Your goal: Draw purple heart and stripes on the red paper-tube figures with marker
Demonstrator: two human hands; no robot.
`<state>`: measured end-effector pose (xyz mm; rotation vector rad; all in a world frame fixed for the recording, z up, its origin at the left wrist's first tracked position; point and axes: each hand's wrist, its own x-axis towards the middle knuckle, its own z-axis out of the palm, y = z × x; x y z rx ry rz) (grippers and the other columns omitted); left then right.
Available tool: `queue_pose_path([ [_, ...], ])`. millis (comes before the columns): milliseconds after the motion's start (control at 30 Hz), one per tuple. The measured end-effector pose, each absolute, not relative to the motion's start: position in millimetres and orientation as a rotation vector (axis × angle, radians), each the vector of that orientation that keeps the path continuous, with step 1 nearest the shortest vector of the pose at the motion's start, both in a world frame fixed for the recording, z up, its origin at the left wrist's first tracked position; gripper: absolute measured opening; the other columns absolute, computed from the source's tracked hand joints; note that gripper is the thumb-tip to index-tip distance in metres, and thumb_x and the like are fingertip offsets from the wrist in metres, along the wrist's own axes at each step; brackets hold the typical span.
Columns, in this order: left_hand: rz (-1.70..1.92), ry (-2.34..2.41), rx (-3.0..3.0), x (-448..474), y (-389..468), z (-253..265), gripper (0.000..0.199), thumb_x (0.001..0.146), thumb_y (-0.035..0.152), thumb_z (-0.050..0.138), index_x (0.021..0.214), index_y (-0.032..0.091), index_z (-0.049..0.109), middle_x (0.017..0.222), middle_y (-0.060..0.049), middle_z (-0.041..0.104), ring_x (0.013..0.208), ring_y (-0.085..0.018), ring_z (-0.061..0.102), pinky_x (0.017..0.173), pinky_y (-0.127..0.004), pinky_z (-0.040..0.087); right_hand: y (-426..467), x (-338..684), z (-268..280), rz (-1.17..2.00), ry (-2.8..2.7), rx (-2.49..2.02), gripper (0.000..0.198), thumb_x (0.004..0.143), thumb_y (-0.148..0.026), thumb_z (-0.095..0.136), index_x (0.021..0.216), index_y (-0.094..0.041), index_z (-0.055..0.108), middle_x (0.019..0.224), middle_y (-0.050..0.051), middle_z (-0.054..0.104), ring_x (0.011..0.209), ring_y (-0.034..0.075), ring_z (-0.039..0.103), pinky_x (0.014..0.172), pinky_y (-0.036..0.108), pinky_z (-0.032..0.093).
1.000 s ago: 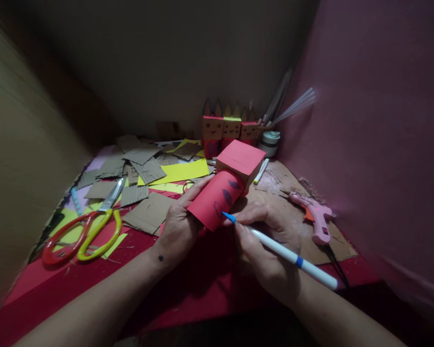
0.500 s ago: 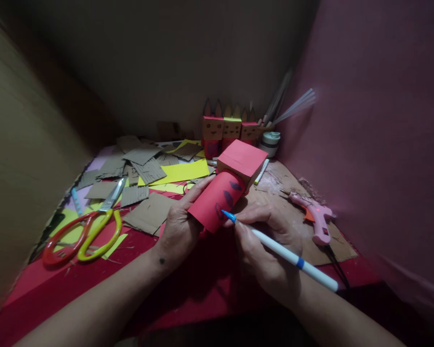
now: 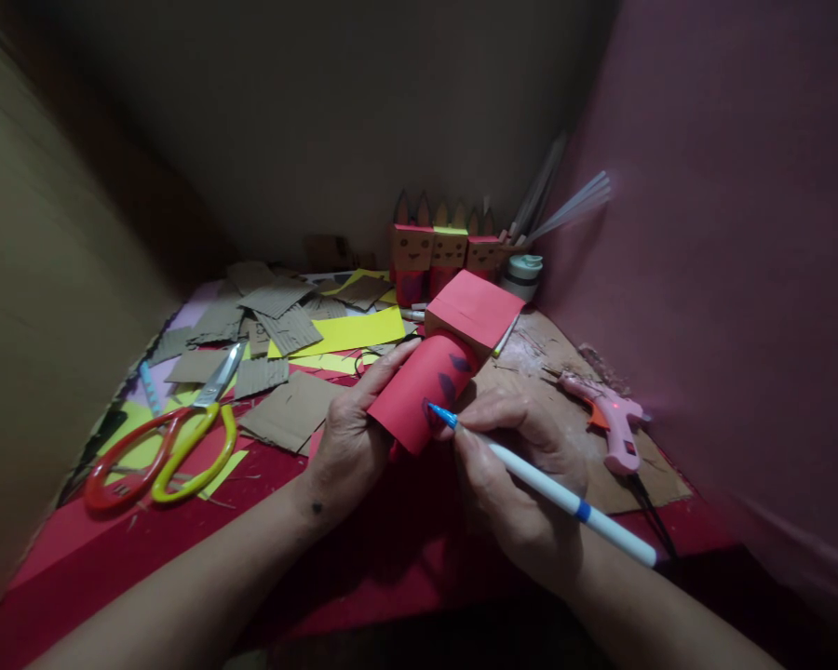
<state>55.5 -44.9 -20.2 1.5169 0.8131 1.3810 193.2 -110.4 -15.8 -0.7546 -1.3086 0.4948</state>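
My left hand [image 3: 353, 423] is wrapped round a red paper tube figure [image 3: 409, 386] with a box head [image 3: 476, 307] topped in red paper. The figure is tilted, its head pointing away to the upper right. Dark leaf-shaped marks run along the tube's right side. Between the fingers of my right hand [image 3: 523, 475] is a white felt-tip pen [image 3: 545, 479] with a blue band. Its blue tip rests at the lowest mark, which is an outline partly filled in. The fingers below the tube are hidden.
Scissors [image 3: 195, 419] with red and yellow handles lie at left, near cardboard scraps [image 3: 272, 293] and yellow paper [image 3: 356, 330]. A pink glue gun [image 3: 614, 419] rests on cardboard at right. Behind stand three box-headed figures [image 3: 447, 247], a lidded jar [image 3: 523, 274] and clear sticks [image 3: 573, 205].
The red tube figure and my left hand have shifted slightly to the right. The pen tip stays at the lowest mark, where more dark colour now shows.
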Motion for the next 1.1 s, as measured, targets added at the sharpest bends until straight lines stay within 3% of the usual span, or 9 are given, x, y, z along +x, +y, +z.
queue_pose_path([
  [233,1.295,0.868,1.597,53.1,-48.9,-19.0,0.054,0.084,0.035,0.075,0.136,0.021,0.067,0.141,-0.007,0.069,0.13,-0.03,0.064,0.117,-0.041,0.047,-110.8,193.1,-14.3,0.466,-1.315,-0.799,0.018,0.087,-0.006,0.062,0.087,-0.024,0.064,0.072,-0.002,0.062,0.068,0.014,0.061,0.051,0.024,0.043],
  [800,1.358,0.851,1.595,53.5,-46.3,-21.0,0.053,0.077,0.031,0.082,0.128,0.024,0.072,0.135,-0.004,0.073,0.126,-0.027,0.067,0.112,-0.037,0.052,-110.4,195.7,-14.3,0.444,-1.332,-0.786,0.02,0.085,-0.005,0.06,0.082,-0.024,0.062,0.069,-0.002,0.059,0.064,0.014,0.059,0.052,0.025,0.045],
  [1000,1.41,0.817,1.619,54.6,-44.0,-21.3,0.053,0.073,0.035,0.085,0.124,0.023,0.074,0.13,-0.005,0.075,0.118,-0.026,0.071,0.105,-0.036,0.057,-110.8,193.9,-16.2,0.496,-1.317,-0.778,0.021,0.084,-0.004,0.06,0.08,-0.024,0.061,0.066,-0.004,0.056,0.053,0.011,0.049,0.053,0.026,0.047],
  [1100,1.42,0.814,1.617,55.2,-44.1,-21.7,0.052,0.075,0.034,0.084,0.125,0.023,0.074,0.13,-0.006,0.075,0.117,-0.025,0.071,0.105,-0.035,0.057,-110.9,193.2,-17.7,0.508,-1.308,-0.748,0.021,0.086,-0.004,0.06,0.082,-0.024,0.062,0.07,-0.002,0.06,0.059,0.013,0.056,0.056,0.026,0.048],
])
